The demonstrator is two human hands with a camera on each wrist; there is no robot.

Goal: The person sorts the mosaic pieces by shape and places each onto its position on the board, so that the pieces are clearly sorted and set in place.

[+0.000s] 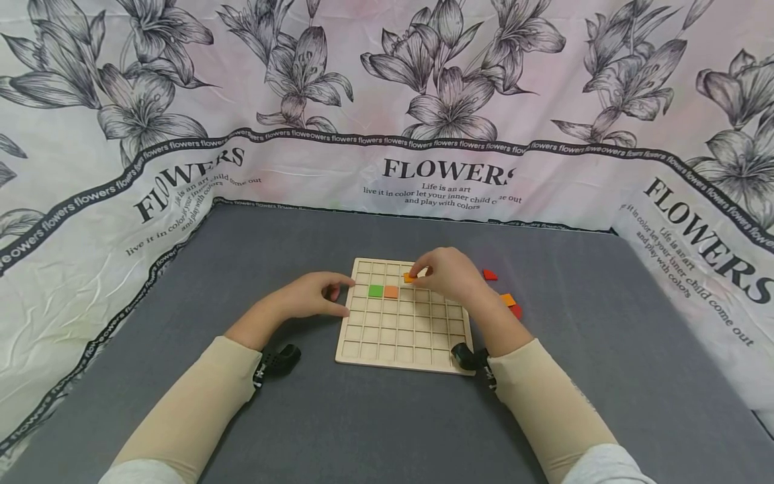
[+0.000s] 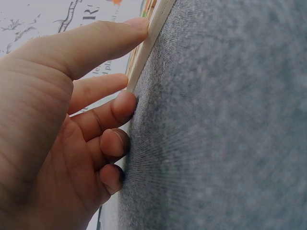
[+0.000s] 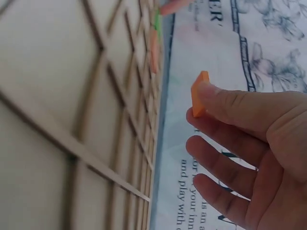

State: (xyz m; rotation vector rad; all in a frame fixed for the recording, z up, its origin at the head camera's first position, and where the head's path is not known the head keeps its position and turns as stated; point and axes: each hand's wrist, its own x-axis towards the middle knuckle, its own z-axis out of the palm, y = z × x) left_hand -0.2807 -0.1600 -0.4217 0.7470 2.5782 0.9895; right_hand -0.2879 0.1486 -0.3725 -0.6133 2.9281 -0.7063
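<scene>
A light wooden grid board lies on the grey table, seen in the head view. My left hand rests at its left side, with the thumb and forefinger touching the board's edge. Between thumb and forefinger, my right hand pinches an orange tile over the upper part of the board. In the right wrist view that tile is tilted up and apart from the grid. A green tile and an orange-pink tile sit side by side in neighbouring cells.
Right of the board, partly behind the right forearm, lie a red piece, an orange piece and another red piece. Flower-printed cloth borders the grey table at the back and sides.
</scene>
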